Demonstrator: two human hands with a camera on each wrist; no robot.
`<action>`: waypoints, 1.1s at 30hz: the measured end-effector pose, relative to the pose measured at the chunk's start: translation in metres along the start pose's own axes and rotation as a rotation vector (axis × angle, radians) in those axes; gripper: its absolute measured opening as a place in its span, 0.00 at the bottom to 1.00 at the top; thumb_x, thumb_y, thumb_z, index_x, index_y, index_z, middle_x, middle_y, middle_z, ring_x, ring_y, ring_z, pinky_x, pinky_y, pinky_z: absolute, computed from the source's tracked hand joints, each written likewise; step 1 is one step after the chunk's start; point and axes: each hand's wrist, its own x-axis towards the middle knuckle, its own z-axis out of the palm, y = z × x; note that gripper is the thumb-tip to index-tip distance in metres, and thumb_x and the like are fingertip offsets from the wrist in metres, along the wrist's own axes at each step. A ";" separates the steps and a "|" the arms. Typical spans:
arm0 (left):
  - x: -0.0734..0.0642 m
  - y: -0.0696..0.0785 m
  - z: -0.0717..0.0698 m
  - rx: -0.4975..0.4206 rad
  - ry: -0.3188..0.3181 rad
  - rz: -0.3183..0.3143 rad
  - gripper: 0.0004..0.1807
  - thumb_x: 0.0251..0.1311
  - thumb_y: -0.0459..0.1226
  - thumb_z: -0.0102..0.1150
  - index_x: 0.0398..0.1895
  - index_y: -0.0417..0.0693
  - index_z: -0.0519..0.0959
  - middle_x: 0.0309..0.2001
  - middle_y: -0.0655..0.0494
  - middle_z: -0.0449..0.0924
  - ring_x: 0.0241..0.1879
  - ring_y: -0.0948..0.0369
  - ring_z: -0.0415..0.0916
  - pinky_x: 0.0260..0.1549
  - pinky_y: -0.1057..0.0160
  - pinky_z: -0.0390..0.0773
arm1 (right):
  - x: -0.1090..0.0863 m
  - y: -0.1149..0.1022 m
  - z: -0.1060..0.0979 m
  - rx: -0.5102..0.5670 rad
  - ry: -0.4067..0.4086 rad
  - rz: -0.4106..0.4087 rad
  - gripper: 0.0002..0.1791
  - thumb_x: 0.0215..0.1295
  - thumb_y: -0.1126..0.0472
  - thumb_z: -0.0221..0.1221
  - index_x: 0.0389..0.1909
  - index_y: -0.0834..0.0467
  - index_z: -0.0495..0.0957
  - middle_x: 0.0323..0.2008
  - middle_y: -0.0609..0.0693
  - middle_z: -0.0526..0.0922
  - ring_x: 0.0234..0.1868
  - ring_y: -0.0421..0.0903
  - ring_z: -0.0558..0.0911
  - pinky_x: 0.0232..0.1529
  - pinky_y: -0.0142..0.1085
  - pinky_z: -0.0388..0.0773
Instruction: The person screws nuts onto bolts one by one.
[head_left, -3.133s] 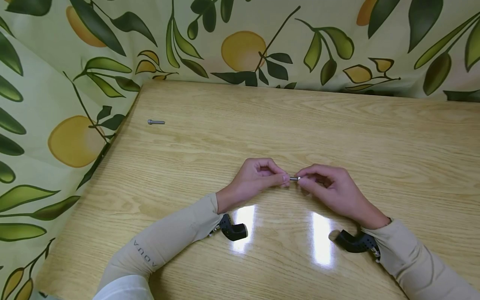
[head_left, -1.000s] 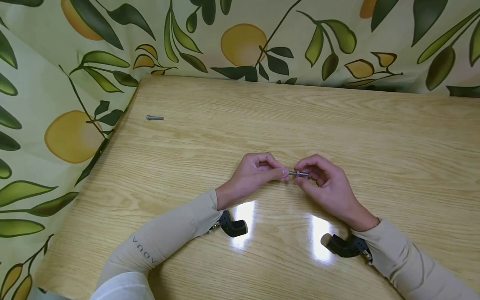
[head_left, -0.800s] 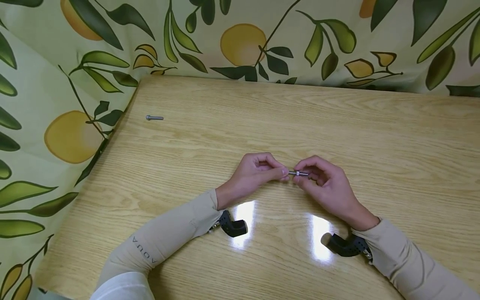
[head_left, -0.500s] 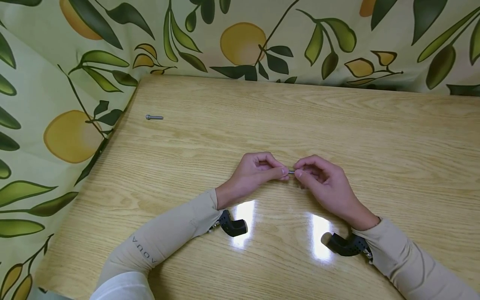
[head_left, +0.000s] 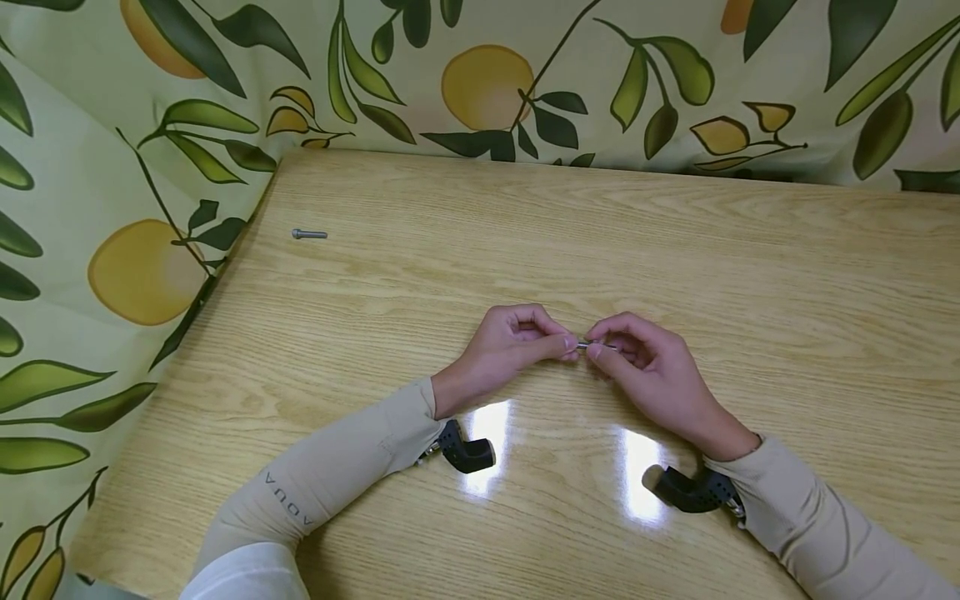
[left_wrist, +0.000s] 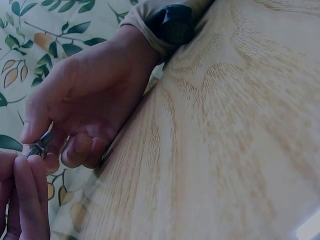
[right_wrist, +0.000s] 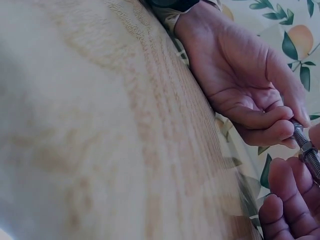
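Observation:
My left hand (head_left: pixel 510 354) pinches one end of a silver bolt (head_left: pixel 582 345) between thumb and forefinger, above the table. On its threaded shank sits a hex nut (right_wrist: pixel 306 146). My right hand (head_left: pixel 652 362) pinches at the nut with thumb and forefinger, and the shank's free end runs past it between the fingers. The left wrist view shows the right hand (left_wrist: pixel 90 95) across from the left fingers (left_wrist: pixel 31 195), with the bolt (left_wrist: pixel 41 144) between them. A second bolt (head_left: pixel 310 234) lies on its side at the table's far left.
Under both hands is a wood-grain table (head_left: pixel 450 242). Behind it and along its left side hangs a leaf-and-fruit patterned cloth (head_left: pixel 600 83). A black camera mount (head_left: pixel 467 450) hangs under the left wrist and another mount (head_left: pixel 690 490) under the right.
The right fingers part, showing the nut midway on the bolt, then close over it again. More shank now extends past the nut than in the oldest frame. The left hand keeps its hold.

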 end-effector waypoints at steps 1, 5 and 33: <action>0.000 0.000 0.000 0.002 0.000 0.001 0.03 0.60 0.30 0.63 0.34 0.38 0.79 0.39 0.44 0.88 0.37 0.63 0.86 0.52 0.59 0.85 | 0.000 0.000 0.000 -0.005 0.003 0.004 0.08 0.65 0.71 0.59 0.44 0.60 0.77 0.34 0.53 0.82 0.30 0.40 0.83 0.30 0.26 0.81; 0.000 0.000 0.000 0.009 -0.002 0.004 0.04 0.61 0.30 0.63 0.35 0.37 0.79 0.40 0.42 0.87 0.37 0.63 0.86 0.52 0.59 0.85 | 0.000 0.001 0.000 0.037 -0.011 -0.032 0.13 0.61 0.75 0.60 0.47 0.64 0.75 0.40 0.54 0.80 0.37 0.38 0.85 0.35 0.25 0.84; -0.001 0.001 -0.001 -0.005 -0.014 0.007 0.05 0.60 0.30 0.63 0.35 0.36 0.78 0.40 0.43 0.87 0.38 0.62 0.86 0.53 0.58 0.85 | 0.001 -0.002 0.002 -0.044 0.023 0.010 0.06 0.66 0.69 0.58 0.42 0.59 0.79 0.30 0.52 0.83 0.27 0.40 0.82 0.28 0.28 0.82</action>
